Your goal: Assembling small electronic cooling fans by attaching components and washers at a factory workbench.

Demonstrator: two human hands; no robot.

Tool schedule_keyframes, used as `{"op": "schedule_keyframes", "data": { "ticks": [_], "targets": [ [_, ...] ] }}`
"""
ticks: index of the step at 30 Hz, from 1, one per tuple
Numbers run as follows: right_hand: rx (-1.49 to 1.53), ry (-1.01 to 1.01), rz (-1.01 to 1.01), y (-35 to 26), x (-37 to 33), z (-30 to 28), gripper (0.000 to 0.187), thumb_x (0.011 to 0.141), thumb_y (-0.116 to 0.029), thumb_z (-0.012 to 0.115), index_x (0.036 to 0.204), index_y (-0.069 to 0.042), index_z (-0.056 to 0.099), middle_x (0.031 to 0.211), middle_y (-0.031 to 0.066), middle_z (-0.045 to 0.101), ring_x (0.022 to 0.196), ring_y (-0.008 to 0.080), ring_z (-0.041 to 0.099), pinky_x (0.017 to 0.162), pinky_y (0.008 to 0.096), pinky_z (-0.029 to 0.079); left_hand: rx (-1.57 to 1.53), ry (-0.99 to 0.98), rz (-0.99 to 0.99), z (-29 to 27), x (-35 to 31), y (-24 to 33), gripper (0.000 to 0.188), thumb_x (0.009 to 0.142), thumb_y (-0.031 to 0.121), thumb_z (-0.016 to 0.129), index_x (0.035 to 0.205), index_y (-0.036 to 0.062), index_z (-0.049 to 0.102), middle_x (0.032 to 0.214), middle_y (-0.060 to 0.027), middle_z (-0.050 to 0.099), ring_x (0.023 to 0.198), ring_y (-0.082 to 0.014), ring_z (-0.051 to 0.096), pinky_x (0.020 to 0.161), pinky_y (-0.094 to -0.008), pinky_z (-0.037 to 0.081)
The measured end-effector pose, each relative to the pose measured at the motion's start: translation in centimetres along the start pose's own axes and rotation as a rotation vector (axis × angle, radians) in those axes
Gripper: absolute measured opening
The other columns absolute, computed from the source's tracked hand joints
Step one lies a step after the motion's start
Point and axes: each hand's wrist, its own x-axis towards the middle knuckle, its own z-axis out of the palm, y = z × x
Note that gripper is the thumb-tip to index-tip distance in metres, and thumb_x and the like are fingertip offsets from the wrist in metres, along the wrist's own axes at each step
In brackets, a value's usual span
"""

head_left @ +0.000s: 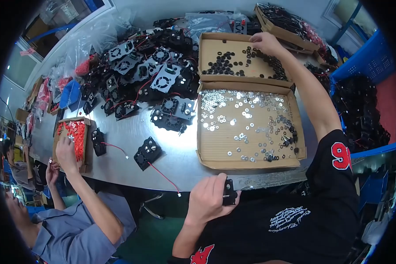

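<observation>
My left hand (205, 199) is closed round a black plastic part (229, 197) in front of the table's near edge. A thin silvery pin or shaft seems to cross its face; my fingers hide the rest. My right hand (266, 44) reaches over the far cardboard tray (213, 38). Its fingertips are pinched together near the tray's far side, and whatever they hold is too small to make out. Several black rings (224, 62) lie in that tray. Directly nearer to me, another cardboard tray (211, 147) holds scattered silvery washers (213, 99) and some dark screws (288, 140).
Black assemblies with grey fan plates (165, 79) are piled at the back left. Two black units (147, 153) with red wires lie nearer. At left, a co-worker's hand (66, 154) is over a box of orange-red pieces (79, 136). A blue crate (356, 61) stands at right.
</observation>
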Motion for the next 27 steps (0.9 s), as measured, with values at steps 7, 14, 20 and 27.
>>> {"op": "schedule_keyframes", "data": {
  "ticks": [7, 14, 20, 27],
  "targets": [
    [-0.096, -0.188, -0.155, -4.0, -1.4, 1.3, 0.027, 0.077, -0.014, 0.075, 0.100, -0.002, 0.074, 0.097, 0.0175, 0.072, 0.090, 0.0320, 0.069, 0.082, 0.0399, 0.054, 0.030, 0.016, -0.092, -0.3, -0.6, 0.2, 0.045, 0.069, 0.025, 0.079, 0.101, 0.0005, 0.059, 0.076, -0.0101, 0.059, 0.064, -0.0272, 0.059, 0.059, -0.0353, 0.049],
    [-0.198, -0.141, -0.178, -2.2, -0.1, 1.8, 0.025, 0.074, -0.021, 0.076, 0.089, 0.000, 0.072, 0.085, 0.0156, 0.072, 0.079, 0.0298, 0.068, 0.075, 0.0403, 0.053, 0.065, 0.036, -0.124, -0.3, 0.0, 0.0, 0.049, 0.074, 0.029, 0.079, 0.105, -0.0010, 0.057, 0.083, -0.0131, 0.058, 0.074, -0.0306, 0.059, 0.066, -0.0386, 0.048],
    [0.327, -0.062, -0.275, -11.0, -12.3, -3.8, 0.029, 0.089, -0.020, 0.066, 0.111, -0.001, 0.071, 0.098, 0.0081, 0.072, 0.080, 0.0148, 0.068, 0.072, 0.0296, 0.055, 0.051, 0.042, -0.154, -0.9, 1.4, -0.5, 0.045, 0.071, 0.022, 0.079, 0.104, -0.0005, 0.057, 0.085, -0.0148, 0.061, 0.078, -0.0337, 0.061, 0.067, -0.0404, 0.049],
    [0.705, -0.511, -0.163, -22.0, -29.1, -5.2, 0.024, 0.084, -0.003, 0.072, 0.107, 0.002, 0.070, 0.087, 0.0086, 0.071, 0.077, 0.0144, 0.066, 0.069, 0.0268, 0.052, 0.140, -0.043, -0.165, -1.0, 1.8, 0.2, 0.050, 0.065, 0.020, 0.079, 0.104, -0.0007, 0.056, 0.083, -0.0140, 0.059, 0.077, -0.0330, 0.059, 0.070, -0.0414, 0.049]
  ]
}}
